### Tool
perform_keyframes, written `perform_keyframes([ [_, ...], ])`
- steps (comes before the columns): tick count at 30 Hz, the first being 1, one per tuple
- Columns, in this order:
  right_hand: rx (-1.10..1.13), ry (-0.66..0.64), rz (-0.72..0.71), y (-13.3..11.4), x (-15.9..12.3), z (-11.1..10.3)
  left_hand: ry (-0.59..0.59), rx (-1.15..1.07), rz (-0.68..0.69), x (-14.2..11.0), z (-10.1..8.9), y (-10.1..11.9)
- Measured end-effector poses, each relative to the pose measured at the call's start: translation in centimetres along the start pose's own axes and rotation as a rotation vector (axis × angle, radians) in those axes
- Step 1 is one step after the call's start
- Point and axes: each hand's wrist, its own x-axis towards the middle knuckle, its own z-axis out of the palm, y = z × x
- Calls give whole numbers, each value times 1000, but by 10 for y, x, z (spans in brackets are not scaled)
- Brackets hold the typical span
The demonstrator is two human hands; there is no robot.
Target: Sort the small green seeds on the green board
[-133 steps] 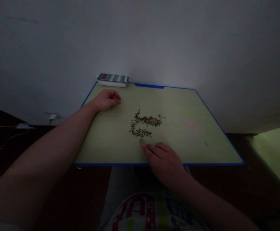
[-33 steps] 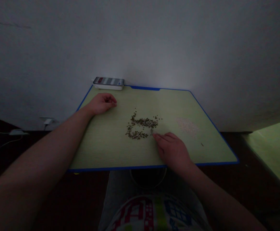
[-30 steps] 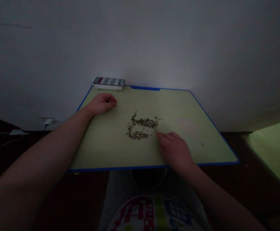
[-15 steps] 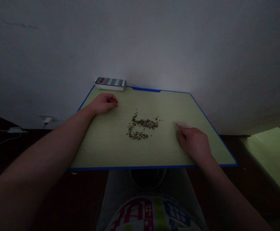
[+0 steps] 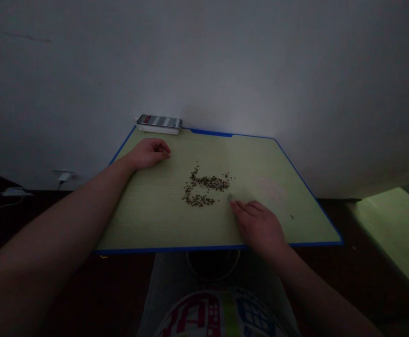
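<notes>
Small dark brown grains, perhaps seeds (image 5: 211, 181), lie scattered in a loose curved heap on the pale yellow tabletop (image 5: 148, 229). My right hand (image 5: 258, 227) is pinched just to the right of them, with a small pale tip sticking out past its fingertips; what kind of thing it is cannot be made out. On the left of the table rests my left hand (image 5: 150, 153), its fingers curled in and nothing visible in them. A spread of fine whitish grains (image 5: 271, 187) lies beyond my right hand.
A phone (image 5: 159, 121) lies on a white box at the back left corner, by the wall. A small dark sliver (image 5: 292, 216) is on the right side. Below the front edge, a round dark container (image 5: 213, 267) sits between the knees.
My right hand has moved left from the whitish grains to the edge of the brown ones, uncovering the whitish spread. My left hand has stayed in place; the view shifted slightly.
</notes>
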Motion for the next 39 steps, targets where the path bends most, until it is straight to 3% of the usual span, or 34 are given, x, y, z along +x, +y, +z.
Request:
perform_keyframes([
  [3,-19,-65,53,-2,12,4,-5,-8,-13,-1,1,2],
  [7,-72,-161,232,16,25,4,-7,-27,-17,-2,1,4],
  [14,-196,-203,389,47,18,-3,9,-5,2,1,0,-2],
  [25,-57,-9,73,1,-20,-4,-2,3,5,1,1,-1],
  [32,303,121,-50,8,3,-5,6,12,-13,0,1,2],
  [39,401,136,-173,9,2,-9,-5,-12,4,1,1,-1],
])
